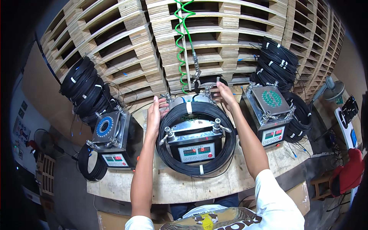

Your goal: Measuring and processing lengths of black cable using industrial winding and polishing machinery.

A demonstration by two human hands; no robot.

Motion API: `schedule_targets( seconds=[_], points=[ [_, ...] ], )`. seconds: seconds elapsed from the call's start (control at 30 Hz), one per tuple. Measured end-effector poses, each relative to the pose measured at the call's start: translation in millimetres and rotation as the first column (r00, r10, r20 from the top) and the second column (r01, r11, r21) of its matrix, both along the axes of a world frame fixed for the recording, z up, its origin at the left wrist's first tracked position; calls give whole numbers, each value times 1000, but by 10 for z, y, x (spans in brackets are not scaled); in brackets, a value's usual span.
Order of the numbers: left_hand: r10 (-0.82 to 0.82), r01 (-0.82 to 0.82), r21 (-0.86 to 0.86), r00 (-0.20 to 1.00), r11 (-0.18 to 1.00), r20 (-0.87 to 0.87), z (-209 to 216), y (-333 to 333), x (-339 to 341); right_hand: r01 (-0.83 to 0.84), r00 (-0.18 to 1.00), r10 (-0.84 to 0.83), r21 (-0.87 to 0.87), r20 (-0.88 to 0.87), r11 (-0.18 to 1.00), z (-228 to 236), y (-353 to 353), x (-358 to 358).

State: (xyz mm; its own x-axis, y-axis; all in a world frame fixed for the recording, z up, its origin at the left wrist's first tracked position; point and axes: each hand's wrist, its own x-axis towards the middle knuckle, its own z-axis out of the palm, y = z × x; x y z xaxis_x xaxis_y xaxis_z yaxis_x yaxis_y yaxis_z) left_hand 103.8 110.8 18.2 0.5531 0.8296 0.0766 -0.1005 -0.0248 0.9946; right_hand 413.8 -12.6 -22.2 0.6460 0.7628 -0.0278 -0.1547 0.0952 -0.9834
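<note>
Stacked wooden pallets [226, 40] rise behind a pale wooden table [172, 193], with a green coiled air hose [178, 42] hanging down in front of them. The left hand [154, 113] is open, palm turned inward, fingers extended toward the coil's upper left; whether its fingertips touch anything is hard to tell. The right hand [227, 96] is also open, thumb raised, its fingers near the rear metal post [207, 90]; neither hand appears to grip anything. Between the forearms, the black cable coil [184, 167] stands as a ring around the front of the middle machine [196, 142], its top passing over the machine's upper part. The coil is a thick bundle of many thin, smooth, matte black turns, bound with white ties at top and bottom. It probably has moderate weight, springy and flexible rather than rigid, slightly slick, and hardly fragile, though loose turns could slip. The best hold is likely both sides of the ring, whole bundle in each palm. Farther out, similar machines flank it left [115, 143] and right [268, 111], with cable stacks [276, 63] beyond.
</note>
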Motion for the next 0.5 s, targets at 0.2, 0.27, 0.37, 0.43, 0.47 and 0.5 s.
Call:
schedule_targets(
  seconds=[0.2, 0.27, 0.37, 0.43, 0.47, 0.5],
  points=[
    [13, -13, 36, 1000, 999, -5, -19, 27, -3, 368, 624, -12, -281, 781, 887, 301, 223, -299],
    [14, -14, 28, 1000, 1000, 0, -19, 30, -22, 269, 600, 29, -236, 799, 934, 274, 276, -251],
    [0, 0, 25, 1000, 1000, 27, -53, 24, 75, 154, 578, 56, -177, 814, 972, 161, 367, -131],
    [8, -8, 16, 999, 1000, 38, -74, 47, 41, -215, 802, 296, -212, 519, 953, 216, 430, -161],
    [16, -17, 16, 999, 1000, 42, -79, 64, 29, -240, 851, 319, -231, 418, 943, 256, 469, -167],
    [25, -26, 14, 999, 1000, 44, -69, 59, 9, -269, 888, 340, -251, 308, 930, 347, 469, -225]
  ],
)
